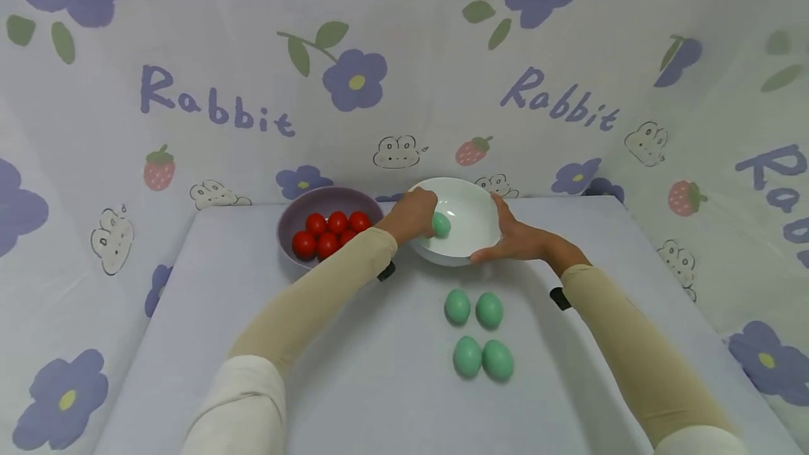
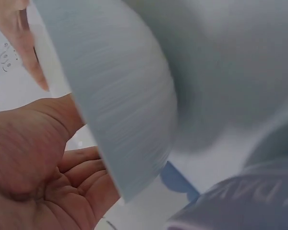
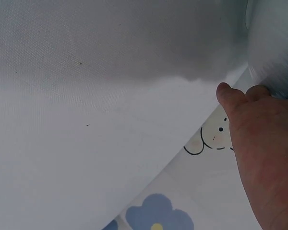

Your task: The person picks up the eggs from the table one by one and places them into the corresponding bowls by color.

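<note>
Inside the round white bowl (image 1: 474, 220), the left hand (image 1: 412, 218), fingers curled, grips a green egg (image 1: 443, 225); against the bowl's right side, the right hand (image 1: 517, 239) spreads wide; before the bowl lie four matching eggs (image 1: 458, 307)

White bowl (image 1: 475, 222) glossy inside; green eggs (image 1: 468, 357) smooth, fairly matt; backdrop (image 1: 442, 100) printed cloth.
</note>
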Available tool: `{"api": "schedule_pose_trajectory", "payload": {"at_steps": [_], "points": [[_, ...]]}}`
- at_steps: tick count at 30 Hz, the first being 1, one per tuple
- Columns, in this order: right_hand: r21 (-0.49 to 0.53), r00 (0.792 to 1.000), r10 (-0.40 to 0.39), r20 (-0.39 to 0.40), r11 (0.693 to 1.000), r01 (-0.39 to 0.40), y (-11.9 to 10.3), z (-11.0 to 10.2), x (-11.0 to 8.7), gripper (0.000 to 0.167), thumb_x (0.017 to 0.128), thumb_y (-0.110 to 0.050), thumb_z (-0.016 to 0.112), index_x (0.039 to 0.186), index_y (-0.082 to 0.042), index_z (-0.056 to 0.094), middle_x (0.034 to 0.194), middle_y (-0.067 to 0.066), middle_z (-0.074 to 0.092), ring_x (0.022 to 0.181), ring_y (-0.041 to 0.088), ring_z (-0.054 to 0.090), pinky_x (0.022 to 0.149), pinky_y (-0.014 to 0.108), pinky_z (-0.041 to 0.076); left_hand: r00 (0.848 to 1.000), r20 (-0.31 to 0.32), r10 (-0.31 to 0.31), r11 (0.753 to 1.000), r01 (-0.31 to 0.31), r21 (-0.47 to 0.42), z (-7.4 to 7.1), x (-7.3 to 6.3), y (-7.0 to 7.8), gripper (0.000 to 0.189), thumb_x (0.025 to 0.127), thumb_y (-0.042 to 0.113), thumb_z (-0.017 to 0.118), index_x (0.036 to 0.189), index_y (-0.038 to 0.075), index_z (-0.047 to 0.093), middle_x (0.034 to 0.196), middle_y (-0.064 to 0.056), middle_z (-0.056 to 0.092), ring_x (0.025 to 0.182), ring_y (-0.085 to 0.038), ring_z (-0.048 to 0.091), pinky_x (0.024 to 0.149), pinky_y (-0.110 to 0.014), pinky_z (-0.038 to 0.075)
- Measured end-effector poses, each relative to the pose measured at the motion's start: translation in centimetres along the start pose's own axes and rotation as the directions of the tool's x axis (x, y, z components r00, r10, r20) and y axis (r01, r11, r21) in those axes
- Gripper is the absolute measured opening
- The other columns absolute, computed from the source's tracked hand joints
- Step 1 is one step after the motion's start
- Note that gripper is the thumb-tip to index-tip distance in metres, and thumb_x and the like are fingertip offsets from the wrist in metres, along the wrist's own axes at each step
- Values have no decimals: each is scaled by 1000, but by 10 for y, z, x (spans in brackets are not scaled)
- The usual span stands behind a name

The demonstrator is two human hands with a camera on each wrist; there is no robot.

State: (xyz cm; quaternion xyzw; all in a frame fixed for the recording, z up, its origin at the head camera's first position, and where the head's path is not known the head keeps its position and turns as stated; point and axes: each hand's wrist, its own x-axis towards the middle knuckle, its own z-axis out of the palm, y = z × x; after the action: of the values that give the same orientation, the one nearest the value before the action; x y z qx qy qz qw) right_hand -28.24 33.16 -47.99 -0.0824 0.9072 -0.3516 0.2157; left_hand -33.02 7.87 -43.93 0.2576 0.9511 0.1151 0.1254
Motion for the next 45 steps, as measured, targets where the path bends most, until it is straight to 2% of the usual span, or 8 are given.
{"api": "schedule_pose_trajectory", "payload": {"at_steps": [5,12,21,30,35,39,42,45], "points": [[-3,1000,-18,-4,1000,18,3,5,3,149,78,-54,92,165,-20,-25,175,20,-7,159,46,11,126,67,17,1000,-8,-6,999,6,-41,13,5,-6,44,89,16,86,126,3,67,119,-9,70,106,-22,62,105,-35,54],[-6,998,-62,-15,998,62,7,4,4,147,79,-51,92,165,-24,-23,175,16,-4,160,42,12,126,66,17,1000,-3,17,997,-17,-74,19,15,-12,48,91,21,86,130,2,66,122,-11,67,109,-24,59,103,-35,54],[27,999,-42,4,999,42,-1,1,-2,146,81,-49,91,164,-24,-26,175,18,-6,160,44,9,125,69,15,991,19,132,991,-132,7,22,24,-11,57,96,18,80,147,4,60,144,-10,63,135,-26,53,119,-34,41],[24,998,-59,5,998,59,1,2,-1,146,81,-47,92,165,-21,-24,174,18,-3,158,44,16,125,69,18,991,29,129,991,-129,26,23,25,-10,58,97,21,79,149,4,58,140,-10,65,132,-25,54,116,-34,43],[12,999,-49,7,999,49,2,4,3,146,80,-51,91,165,-22,-25,175,18,-4,157,44,17,125,68,20,994,25,107,994,-106,-12,16,19,-15,65,98,24,80,153,5,53,148,-10,60,141,-26,50,121,-37,39],[16,999,-50,7,999,50,4,4,5,146,80,-51,91,165,-24,-26,174,19,-4,157,44,18,124,68,21,994,-4,110,992,-110,-55,7,13,-17,66,103,31,72,159,8,47,159,-10,52,150,-29,44,125,-41,35],[18,999,-52,4,998,52,6,4,5,146,80,-51,91,165,-22,-25,174,19,-3,157,44,17,124,69,20,987,-53,149,985,-153,-80,2,4,-20,66,106,37,64,163,11,42,165,-9,45,152,-30,42,125,-42,34],[8,999,-41,6,999,41,4,1,3,147,80,-52,91,165,-21,-25,175,20,-5,158,45,13,124,70,19,970,-130,203,967,-220,-131,-4,-11,-21,69,106,40,63,164,12,39,169,-8,40,154,-27,40,126,-40,33]]}}
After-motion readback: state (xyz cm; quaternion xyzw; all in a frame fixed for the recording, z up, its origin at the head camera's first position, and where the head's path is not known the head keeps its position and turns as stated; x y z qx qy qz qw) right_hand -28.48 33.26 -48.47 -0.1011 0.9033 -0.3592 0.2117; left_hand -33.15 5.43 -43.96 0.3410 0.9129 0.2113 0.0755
